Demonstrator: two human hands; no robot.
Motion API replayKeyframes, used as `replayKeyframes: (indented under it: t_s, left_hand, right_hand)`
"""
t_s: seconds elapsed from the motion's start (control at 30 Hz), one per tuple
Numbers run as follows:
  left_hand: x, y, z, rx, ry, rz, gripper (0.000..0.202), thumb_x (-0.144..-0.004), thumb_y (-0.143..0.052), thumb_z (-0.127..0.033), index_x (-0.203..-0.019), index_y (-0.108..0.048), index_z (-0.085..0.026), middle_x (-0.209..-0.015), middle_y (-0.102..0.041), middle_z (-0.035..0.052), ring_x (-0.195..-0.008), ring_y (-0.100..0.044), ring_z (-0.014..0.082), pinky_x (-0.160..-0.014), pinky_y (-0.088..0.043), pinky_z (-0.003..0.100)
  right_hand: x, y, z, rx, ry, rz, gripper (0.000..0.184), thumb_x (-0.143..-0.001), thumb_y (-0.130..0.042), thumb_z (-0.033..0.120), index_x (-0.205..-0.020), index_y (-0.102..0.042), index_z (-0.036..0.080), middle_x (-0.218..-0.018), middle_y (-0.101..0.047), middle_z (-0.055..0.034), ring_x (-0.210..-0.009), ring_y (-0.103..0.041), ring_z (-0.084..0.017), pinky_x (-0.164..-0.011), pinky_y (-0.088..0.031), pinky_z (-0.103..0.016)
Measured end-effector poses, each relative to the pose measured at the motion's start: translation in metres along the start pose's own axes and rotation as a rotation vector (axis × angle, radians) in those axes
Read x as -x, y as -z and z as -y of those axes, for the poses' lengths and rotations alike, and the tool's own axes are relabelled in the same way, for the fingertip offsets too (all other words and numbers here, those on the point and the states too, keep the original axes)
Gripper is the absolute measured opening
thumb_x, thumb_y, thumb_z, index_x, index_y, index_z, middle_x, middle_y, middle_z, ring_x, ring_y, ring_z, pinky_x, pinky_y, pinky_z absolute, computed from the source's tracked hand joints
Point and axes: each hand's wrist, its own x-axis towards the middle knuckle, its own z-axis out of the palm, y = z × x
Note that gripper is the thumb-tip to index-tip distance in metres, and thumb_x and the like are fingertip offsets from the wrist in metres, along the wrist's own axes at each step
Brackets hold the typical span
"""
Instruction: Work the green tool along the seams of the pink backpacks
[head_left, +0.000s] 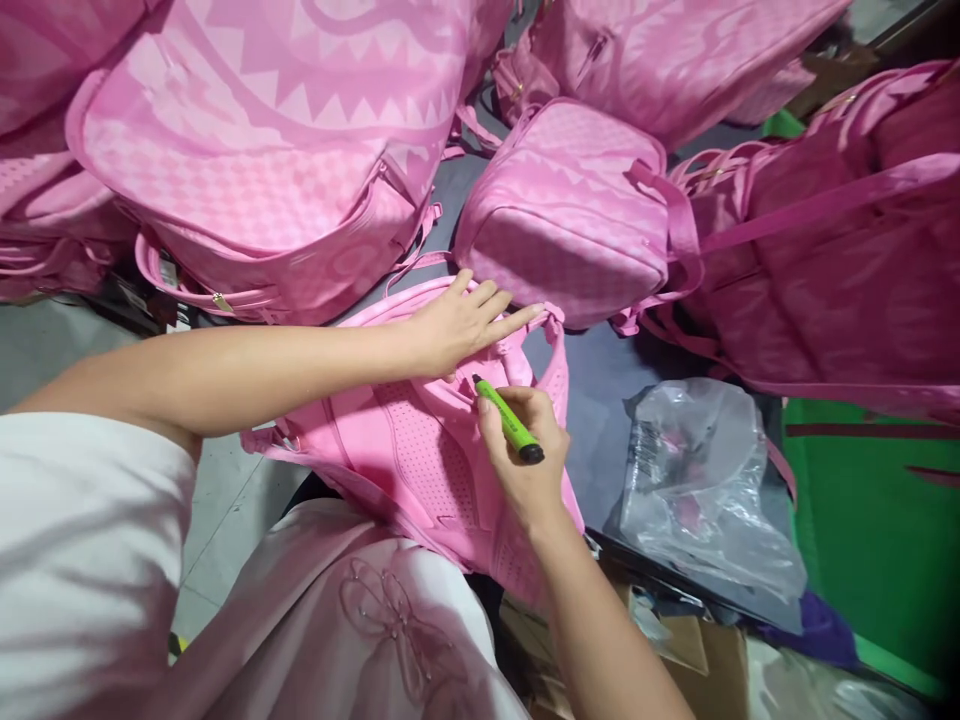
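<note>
In the frame's centre, the right hand [536, 440] grips a green marker [508, 418], its long axis slanting up-left toward the left hand [469, 322], which presses, fingers spread, on the pink bag [356, 430] (marker-to-bag contact I cannot tell).

No text, label, brand or number can be read with certainty. The green marker [508, 420], above the front part of the tabletop [600, 390], carries a line of small dark print along its barrel, between the black tip and the black end; the characters are too small and blurred to make out. On the clear plastic bag [709, 500], at the tabletop's front edge toward the right, small dark marks toward its left side look like print, but glare and creases leave them unreadable, and whether they stand on the plastic or on something inside cannot be told.
</note>
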Motion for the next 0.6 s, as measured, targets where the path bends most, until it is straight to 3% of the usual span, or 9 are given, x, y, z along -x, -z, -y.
replayKeyframes:
  t_s: [0.1,0.2,0.3,0.47,0.6]
  left_hand:
    - [-0.004,-0.005,0.0,-0.006,0.009,-0.03,0.086,-0.086,-0.065,-0.027,-0.16,-0.022,-0.01,-0.154,-0.044,0.0218,-0.139,-0.044,0.036,-0.116,-0.033,0.056]
    - [-0.004,-0.008,0.001,0.004,0.008,-0.012,0.089,-0.084,-0.07,-0.031,-0.159,-0.026,-0.011,-0.16,-0.039,0.0203,-0.145,-0.038,0.0374,-0.119,-0.031,0.057]
    - [-0.004,-0.006,-0.001,0.044,0.082,0.035,0.078,-0.09,-0.062,-0.027,-0.159,-0.027,-0.015,-0.165,-0.029,0.018,-0.151,-0.029,0.0383,-0.12,-0.027,0.063]
    - [-0.006,0.002,-0.003,0.091,0.163,0.106,0.076,-0.091,-0.059,-0.02,-0.159,-0.026,-0.019,-0.168,-0.023,0.0171,-0.154,-0.025,0.0374,-0.119,-0.027,0.065]
    - [-0.01,0.004,0.0,0.096,0.113,0.183,0.097,-0.083,-0.07,-0.021,-0.162,-0.015,-0.02,-0.17,-0.013,0.0175,-0.156,-0.018,0.0393,-0.12,-0.024,0.067]
  right_hand:
    - [-0.014,0.017,0.0,-0.008,0.082,0.175,0.024,-0.09,-0.069,0.038,-0.107,-0.071,0.021,-0.099,-0.077,-0.0055,-0.086,-0.073,-0.021,-0.08,-0.056,-0.034]
    - [-0.028,0.028,0.004,-0.014,0.13,0.343,0.031,-0.09,-0.07,0.038,-0.117,-0.073,0.021,-0.113,-0.077,-0.0067,-0.1,-0.073,-0.023,-0.091,-0.055,-0.037]
    - [-0.037,0.028,0.012,0.131,0.191,0.443,0.029,-0.093,-0.063,0.031,-0.117,-0.074,0.018,-0.11,-0.078,-0.0084,-0.097,-0.074,-0.025,-0.088,-0.057,-0.04]
    - [-0.034,0.026,0.02,0.432,0.33,0.458,0.031,-0.095,-0.055,0.021,-0.119,-0.072,0.014,-0.105,-0.078,-0.0108,-0.09,-0.073,-0.028,-0.077,-0.058,-0.041]
    - [-0.028,0.026,0.019,0.441,0.391,0.414,0.029,-0.096,-0.056,0.02,-0.12,-0.07,0.013,-0.108,-0.077,-0.0108,-0.092,-0.073,-0.027,-0.078,-0.059,-0.039]
